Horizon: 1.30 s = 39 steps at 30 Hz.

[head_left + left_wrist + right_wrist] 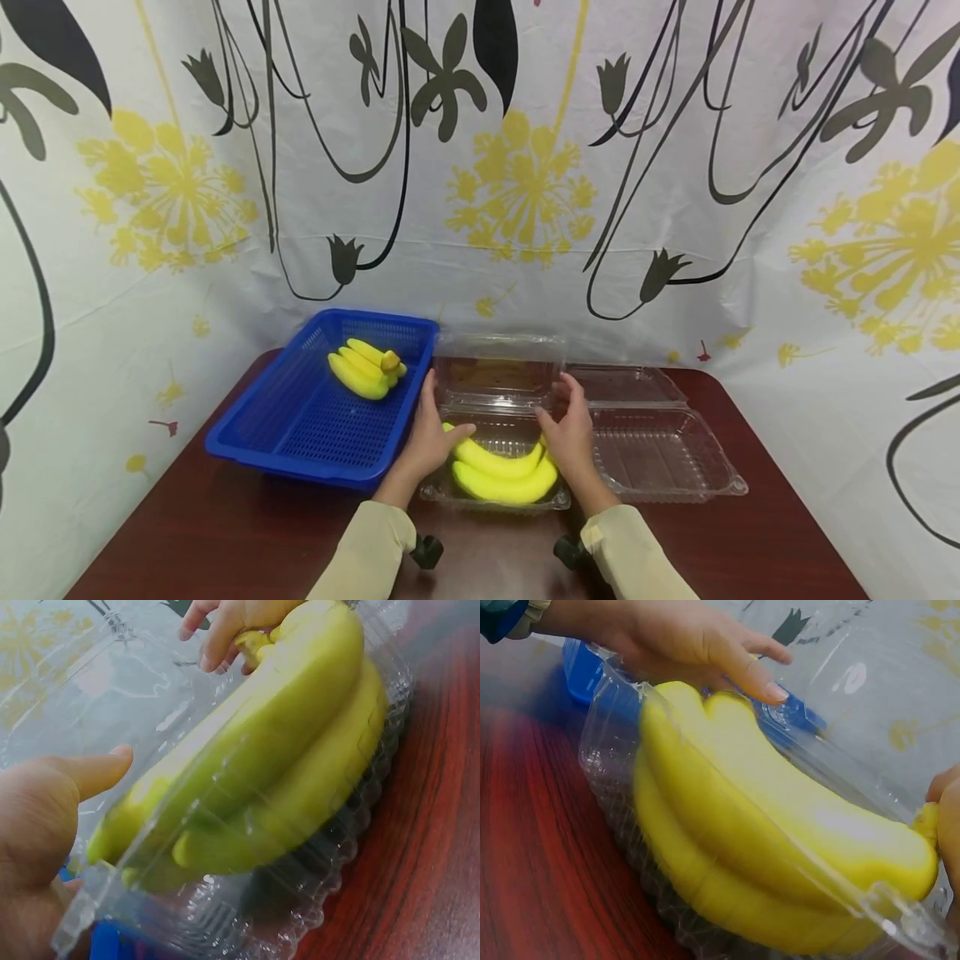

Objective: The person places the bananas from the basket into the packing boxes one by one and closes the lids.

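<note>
A bunch of yellow bananas lies in an open clear plastic clamshell box, its lid raised behind. My left hand is at the box's left side, thumb straight out over the banana tips and the other fingers partly hidden behind the clear wall in the left wrist view. On the opposite side, my right hand is beside the stem, thumb and fingers spread apart in the head view. The right wrist view shows the bananas behind the near wall of the box.
A blue plastic basket stands on the left, holding a smaller bunch of bananas. To the right lies another open clear box. The dark red table meets a patterned cloth at the back.
</note>
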Tool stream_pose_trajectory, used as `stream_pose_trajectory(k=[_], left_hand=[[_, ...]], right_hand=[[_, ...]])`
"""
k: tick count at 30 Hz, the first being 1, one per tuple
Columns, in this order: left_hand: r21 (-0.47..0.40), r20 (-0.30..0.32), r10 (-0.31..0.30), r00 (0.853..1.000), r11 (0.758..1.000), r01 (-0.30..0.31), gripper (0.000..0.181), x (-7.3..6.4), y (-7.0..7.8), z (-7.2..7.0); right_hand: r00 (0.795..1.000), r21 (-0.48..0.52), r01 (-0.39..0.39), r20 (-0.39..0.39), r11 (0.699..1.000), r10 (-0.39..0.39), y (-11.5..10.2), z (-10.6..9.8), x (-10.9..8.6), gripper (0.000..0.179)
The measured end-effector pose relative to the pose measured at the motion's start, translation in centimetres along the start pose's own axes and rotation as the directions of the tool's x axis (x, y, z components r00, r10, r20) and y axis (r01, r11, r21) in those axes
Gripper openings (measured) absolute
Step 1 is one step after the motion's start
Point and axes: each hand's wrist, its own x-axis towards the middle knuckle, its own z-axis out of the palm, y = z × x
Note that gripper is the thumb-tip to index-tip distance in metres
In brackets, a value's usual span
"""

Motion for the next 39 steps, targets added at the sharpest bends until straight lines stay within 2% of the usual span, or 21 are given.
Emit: stream_pose_trajectory(k=[5, 12, 22, 26, 30, 34, 39], left_hand=[[0.01, -0.043, 0.035, 0.998, 0.999, -0.035, 0.111, -0.1, 1.0, -0.1], [-0.037, -0.101, 0.096, 0.99, 0.994, -0.101, 0.109, -0.1, 2.7, -0.5], [-0.118, -0.121, 0.169, 0.978, 0.976, -0.183, 0.105, -1.1, 4.2, -1.1], [-0.149, -0.122, 0.16, 0.98, 0.973, -0.177, 0.099, -1.9, 4.5, -1.3], [-0.187, -0.112, 0.123, 0.986, 0.972, -0.142, 0.093, -2.7, 4.6, -1.4], [-0.213, -0.101, 0.084, 0.991, 0.972, -0.105, 0.092, -3.3, 4.5, -1.2], [-0.183, -0.118, 0.078, 0.99, 0.978, -0.099, 0.091, -3.9, 4.2, -0.8]], right_hand=[[1.0, 0.003, 0.012, -0.019, 1.0, -0.012, -0.5, 0.0, 0.3, 0.07], [0.996, 0.053, 0.045, -0.084, 0.998, -0.04, -1.1, -0.1, 0.3, 0.066], [0.993, 0.194, 0.09, -0.094, 0.977, -0.072, -2.8, -1.1, -1.1, 0.061], [0.995, 0.224, 0.08, -0.077, 0.971, -0.064, -3.3, -1.6, -1.8, 0.061], [0.991, 0.238, 0.121, -0.078, 0.964, -0.106, -3.6, -2.0, -2.4, 0.058], [0.985, 0.2, 0.157, -0.1, 0.967, -0.139, -4.1, -2.1, -2.8, 0.049], [0.983, 0.134, 0.14, -0.137, 0.981, -0.122, -4.4, -2.0, -3.2, 0.04]])
